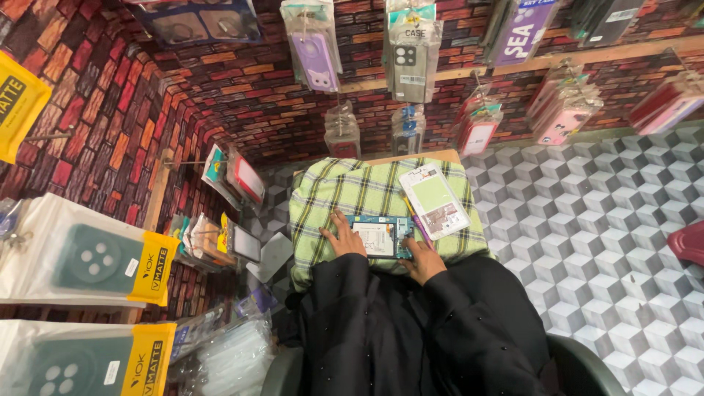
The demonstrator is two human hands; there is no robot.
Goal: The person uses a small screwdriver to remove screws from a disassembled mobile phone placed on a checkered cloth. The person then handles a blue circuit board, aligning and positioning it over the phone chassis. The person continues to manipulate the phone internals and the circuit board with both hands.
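An opened phone point(381, 236) with its circuit board showing lies on a green checked cloth point(345, 192) that covers a small table. My left hand point(341, 236) rests on the cloth, fingers touching the phone's left edge. My right hand point(423, 258) presses on the phone's lower right corner. Both arms are in black sleeves. A pale green phone back panel point(434, 199) lies on the cloth just beyond my right hand, and a thin purple tool point(419, 226) sits between it and the phone.
Packaged phone cases hang on the brick-pattern wall: a purple one point(315, 51), a grey one point(409, 70), pink ones point(561, 121). More packets point(81, 257) crowd the left side. The floor at right has a grey cube pattern point(601, 220). A chair edge point(579, 367) shows below.
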